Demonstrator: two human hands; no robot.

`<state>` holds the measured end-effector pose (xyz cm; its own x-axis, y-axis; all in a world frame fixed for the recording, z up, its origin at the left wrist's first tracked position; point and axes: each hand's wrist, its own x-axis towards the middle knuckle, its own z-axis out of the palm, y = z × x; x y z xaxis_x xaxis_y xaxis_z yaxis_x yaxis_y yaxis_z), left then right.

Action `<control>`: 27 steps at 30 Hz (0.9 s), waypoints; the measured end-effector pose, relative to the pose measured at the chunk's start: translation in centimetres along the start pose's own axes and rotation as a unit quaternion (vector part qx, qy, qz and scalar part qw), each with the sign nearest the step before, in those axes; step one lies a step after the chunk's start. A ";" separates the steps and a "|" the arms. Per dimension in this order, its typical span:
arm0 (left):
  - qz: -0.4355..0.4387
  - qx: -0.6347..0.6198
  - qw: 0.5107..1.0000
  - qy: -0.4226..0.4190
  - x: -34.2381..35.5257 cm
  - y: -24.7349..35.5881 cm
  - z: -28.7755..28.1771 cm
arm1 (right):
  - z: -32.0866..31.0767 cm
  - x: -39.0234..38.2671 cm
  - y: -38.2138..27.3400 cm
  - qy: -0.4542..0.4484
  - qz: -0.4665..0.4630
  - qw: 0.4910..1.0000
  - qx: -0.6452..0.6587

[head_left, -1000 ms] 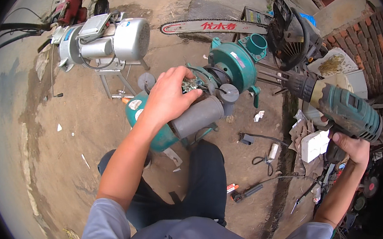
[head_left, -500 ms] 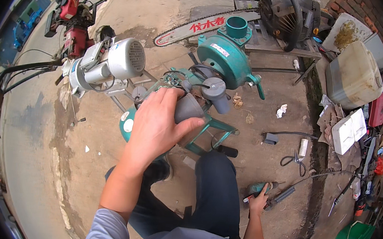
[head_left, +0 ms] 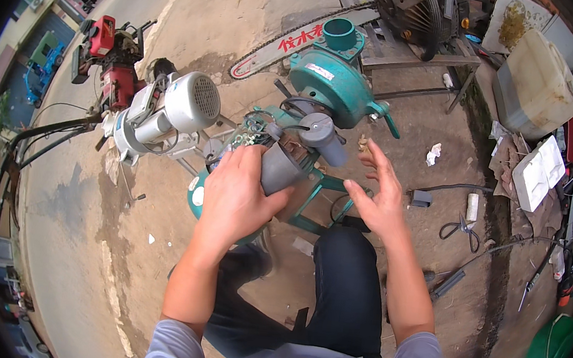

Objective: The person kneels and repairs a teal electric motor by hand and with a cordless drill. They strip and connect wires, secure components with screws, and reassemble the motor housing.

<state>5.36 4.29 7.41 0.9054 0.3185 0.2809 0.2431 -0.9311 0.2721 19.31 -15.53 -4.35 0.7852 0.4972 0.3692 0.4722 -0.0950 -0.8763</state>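
My left hand [head_left: 240, 191] is wrapped around a grey cup-shaped cover [head_left: 282, 168], its thumb along the near side. The cover is tilted, its hollow inside partly showing. It sits against a green machine with a round housing [head_left: 331, 89] and an upright pipe mouth. Loose wires [head_left: 257, 121] show just beyond my fingertips. Beside the cover stands a grey cylinder [head_left: 320, 134] with a lid and a black wire. My right hand [head_left: 381, 197] is raised right of the machine, fingers apart, holding nothing. It hovers near the green frame [head_left: 331, 184].
A silver motor [head_left: 186, 102] and red engine [head_left: 112, 77] stand left. A chainsaw bar [head_left: 279, 45] lies beyond the machine, by a metal stand [head_left: 418, 60]. On the right are scissors [head_left: 461, 231], a white roll [head_left: 472, 207], a plastic jug [head_left: 537, 86] and a green bag [head_left: 552, 347].
My right hand has let go of the drill on the ground and come up beside the machine. My left hand stays on the grey cover. The view has shifted slightly.
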 end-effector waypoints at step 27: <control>-0.077 -0.080 0.994 0.008 -0.6 -0.2 0.0 | 3.3 7.2 -8.2 -0.149 0.115 0.922 0.337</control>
<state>4.74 4.26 7.18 0.8555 0.4592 0.2392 0.3192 -0.8315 0.4547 19.77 -8.32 4.46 0.6416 0.7548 0.1363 -0.1286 0.2811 -0.9510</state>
